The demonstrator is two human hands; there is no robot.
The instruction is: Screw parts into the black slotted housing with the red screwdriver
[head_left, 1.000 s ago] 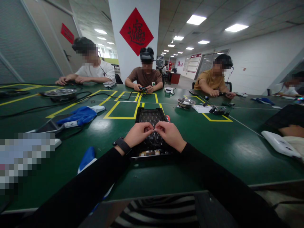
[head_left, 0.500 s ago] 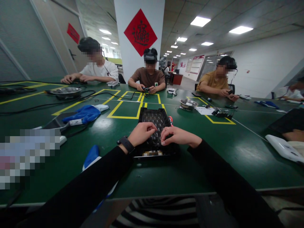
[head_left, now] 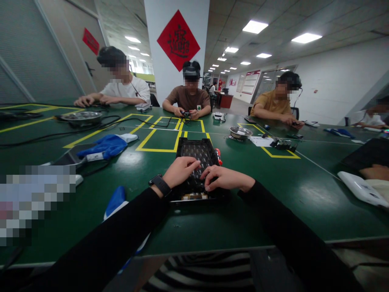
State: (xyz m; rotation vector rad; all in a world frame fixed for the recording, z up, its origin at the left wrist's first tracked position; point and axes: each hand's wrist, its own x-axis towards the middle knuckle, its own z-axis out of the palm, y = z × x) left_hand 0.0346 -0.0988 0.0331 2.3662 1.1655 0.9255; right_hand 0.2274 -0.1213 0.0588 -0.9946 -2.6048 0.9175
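On the table in front of me lies a black rectangular device housing [head_left: 197, 152], open at the top, with a patterned dark inner surface. A small brownish circuit board [head_left: 194, 196] shows at its near end. My left hand [head_left: 181, 169] rests over the housing's left side, thumb and fingers closed together; whatever is between them is hidden. Over the right side is my right hand [head_left: 223, 177], its fingers curled and bent down to the inner surface, thumb close to the index finger. I cannot make out anything in its grasp.
A red object [head_left: 218, 157] stands right behind the housing. Blue-and-white gloves [head_left: 106, 147] lie to the left, another blue piece [head_left: 116, 200] nearer. Metal bowls [head_left: 240, 132] and small black parts [head_left: 284, 144] sit farther off. Several people work around the green table [head_left: 273, 211].
My right hand has shifted slightly left and down over the housing, its fingers reaching farther inward. My left hand looks nearly the same. The whole view has drifted a little.
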